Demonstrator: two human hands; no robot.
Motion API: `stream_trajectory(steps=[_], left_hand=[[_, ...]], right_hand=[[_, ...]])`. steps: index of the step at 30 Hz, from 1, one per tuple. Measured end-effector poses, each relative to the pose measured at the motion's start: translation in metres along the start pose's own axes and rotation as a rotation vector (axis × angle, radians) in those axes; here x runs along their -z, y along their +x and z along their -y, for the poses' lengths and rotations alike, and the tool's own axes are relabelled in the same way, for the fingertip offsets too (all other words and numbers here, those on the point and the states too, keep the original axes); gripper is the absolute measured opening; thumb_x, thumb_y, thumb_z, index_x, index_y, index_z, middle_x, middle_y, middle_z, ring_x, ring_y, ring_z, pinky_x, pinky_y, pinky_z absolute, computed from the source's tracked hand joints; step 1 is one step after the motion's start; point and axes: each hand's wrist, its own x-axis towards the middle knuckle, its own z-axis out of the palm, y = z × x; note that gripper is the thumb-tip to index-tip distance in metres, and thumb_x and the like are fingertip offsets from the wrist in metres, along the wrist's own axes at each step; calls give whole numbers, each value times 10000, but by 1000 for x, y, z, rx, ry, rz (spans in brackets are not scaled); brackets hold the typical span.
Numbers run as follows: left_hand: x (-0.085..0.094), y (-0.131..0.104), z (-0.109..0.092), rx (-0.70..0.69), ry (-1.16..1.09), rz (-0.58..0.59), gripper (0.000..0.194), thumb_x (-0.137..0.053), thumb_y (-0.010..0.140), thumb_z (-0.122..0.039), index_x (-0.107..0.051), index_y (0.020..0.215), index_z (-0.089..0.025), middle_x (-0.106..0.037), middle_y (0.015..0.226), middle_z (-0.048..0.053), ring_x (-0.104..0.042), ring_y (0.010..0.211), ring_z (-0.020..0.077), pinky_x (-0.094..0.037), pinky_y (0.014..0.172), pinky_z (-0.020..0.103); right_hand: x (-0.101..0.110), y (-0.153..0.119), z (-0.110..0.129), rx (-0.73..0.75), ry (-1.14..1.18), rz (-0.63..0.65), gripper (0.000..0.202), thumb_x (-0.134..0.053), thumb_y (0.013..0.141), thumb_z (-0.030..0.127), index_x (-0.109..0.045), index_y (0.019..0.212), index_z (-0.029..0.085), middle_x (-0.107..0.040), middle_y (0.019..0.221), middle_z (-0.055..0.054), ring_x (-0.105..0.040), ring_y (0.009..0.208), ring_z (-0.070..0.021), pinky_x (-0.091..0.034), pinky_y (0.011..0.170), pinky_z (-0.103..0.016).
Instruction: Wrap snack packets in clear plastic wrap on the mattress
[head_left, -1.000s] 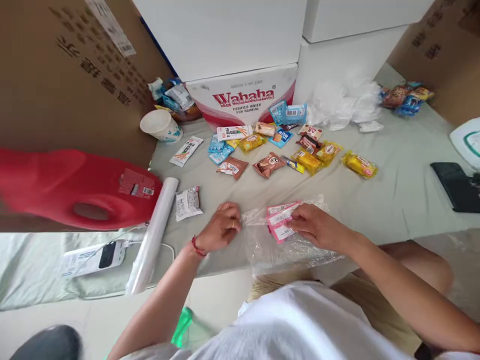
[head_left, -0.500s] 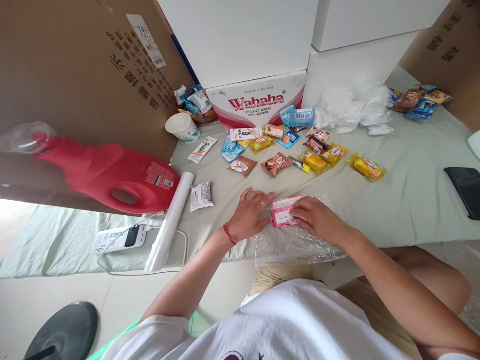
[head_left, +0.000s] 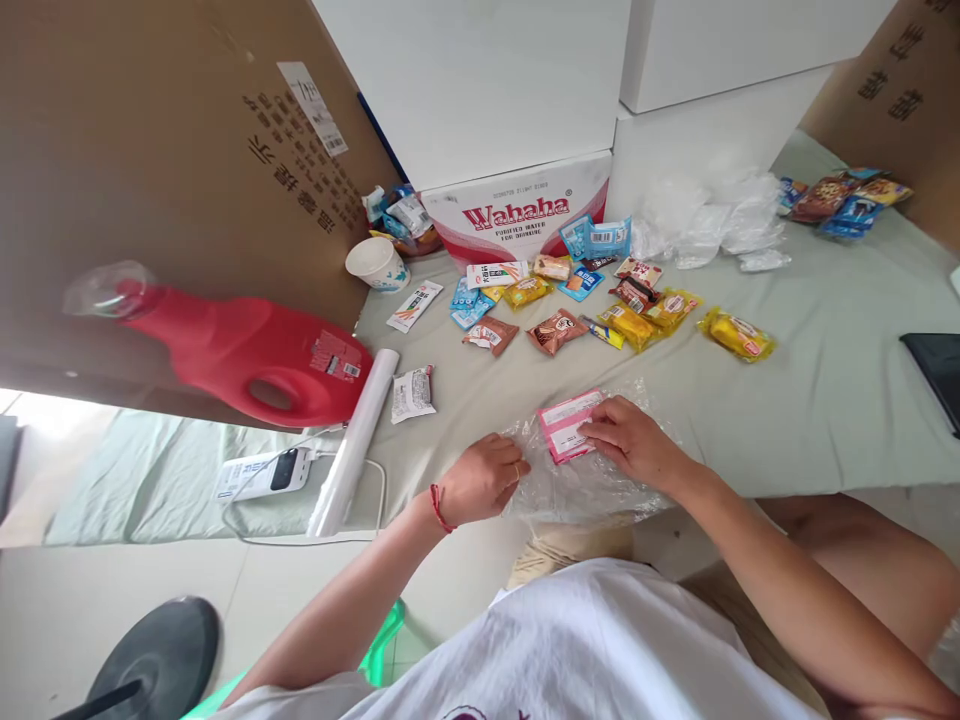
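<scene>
A pink-and-white snack packet (head_left: 564,440) lies on a crinkled sheet of clear plastic film (head_left: 551,488) near the table's front edge. My right hand (head_left: 630,442) has its fingers bent and pressed together on the right side of the packet, holding it. To the left, my left hand (head_left: 486,478), with a red string on the wrist and a ring, is closed at the film's left edge. Its fingertips are partly hidden. Behind both hands lie loose snacks, among them a brown packet (head_left: 556,331) and a yellow-wrapped cake (head_left: 736,335).
A white roll (head_left: 358,435) and a red jug (head_left: 262,350) stand at the left, by a power bank (head_left: 264,472) with a cable. A paper cup (head_left: 379,265), a Wahaha carton (head_left: 517,215) and bunched clear bags (head_left: 705,220) line the back. A phone (head_left: 934,375) lies far right.
My left hand has drawn back from the packet, down and to the left, and its fingers have closed at the film's edge. The right hand stays on the packet. The view has shifted slightly.
</scene>
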Motion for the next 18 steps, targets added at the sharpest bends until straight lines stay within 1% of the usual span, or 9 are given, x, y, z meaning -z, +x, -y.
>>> stream_trajectory(steps=[2, 4, 5, 7, 9, 10, 13, 16, 18], left_hand=[[4, -3, -12, 16, -82, -46, 160, -509, 969, -152, -663, 959, -197, -607, 715, 29, -557, 668, 177, -439, 666, 330], [8, 1, -24, 95, -109, -187, 149, -521, 979, -164, -659, 1028, -194, -601, 717, 24, -558, 665, 174, -448, 655, 322], [9, 6, -29, 144, -90, -266, 166, -529, 983, -171, -658, 1085, -194, -623, 761, 36, -591, 720, 184, -472, 690, 328], [7, 19, -33, 214, -18, -370, 267, -550, 987, -205, -638, 1240, -206, -694, 981, 97, -662, 976, 238, -519, 846, 384], [-2, 31, -32, 217, 32, -340, 405, -565, 991, -254, -584, 1394, -224, -676, 1269, 147, -613, 1246, 295, -502, 998, 453], [-8, 36, -29, 198, 39, -290, 442, -561, 997, -270, -565, 1437, -231, -655, 1347, 151, -593, 1297, 303, -495, 1022, 463], [-27, 42, -20, 168, 44, -155, 400, -519, 1028, -266, -611, 1417, -246, -687, 1334, 133, -638, 1221, 274, -518, 957, 427], [-39, 38, -17, 186, 74, -150, 346, -495, 1046, -260, -674, 1341, -238, -712, 1304, 126, -647, 1181, 266, -519, 910, 411], [-40, 36, -19, 197, 85, -159, 340, -494, 1046, -285, -687, 1320, -231, -713, 1301, 130, -651, 1154, 270, -514, 892, 413]], right_hand=[[-3, -1, -1, 18, -6, -10, 229, -530, 1032, 197, -750, 1080, 242, -645, 960, -70, -542, 849, -184, -454, 778, -343], [-7, -2, -3, 31, -20, -26, 233, -540, 1024, 181, -758, 1066, 252, -642, 931, -60, -539, 840, -181, -443, 778, -340], [-10, -2, -3, 36, -29, -32, 229, -550, 1019, 178, -762, 1061, 255, -641, 923, -56, -541, 844, -182, -438, 781, -339], [-13, -1, -4, 40, -48, -40, 218, -568, 1011, 178, -765, 1057, 257, -639, 920, -53, -544, 860, -186, -434, 786, -339], [-12, 0, -2, 39, -64, -36, 216, -571, 1011, 182, -767, 1060, 258, -635, 913, -50, -545, 871, -190, -435, 788, -340], [-10, 0, -1, 39, -72, -31, 223, -565, 1012, 180, -767, 1065, 258, -634, 907, -50, -545, 872, -192, -437, 786, -341], [2, -8, 10, 15, -106, -7, 256, -529, 1015, 160, -754, 1098, 249, -659, 959, -66, -554, 890, -200, -465, 799, -354], [10, -33, 26, -2, -151, 33, 229, -604, 999, 254, -715, 1198, 242, -682, 1137, -108, -578, 1012, -246, -502, 890, -430], [6, -55, 36, 25, -184, 74, 346, -671, 966, 320, -670, 1305, 254, -674, 1254, -127, -578, 1138, -294, -496, 985, -513]])
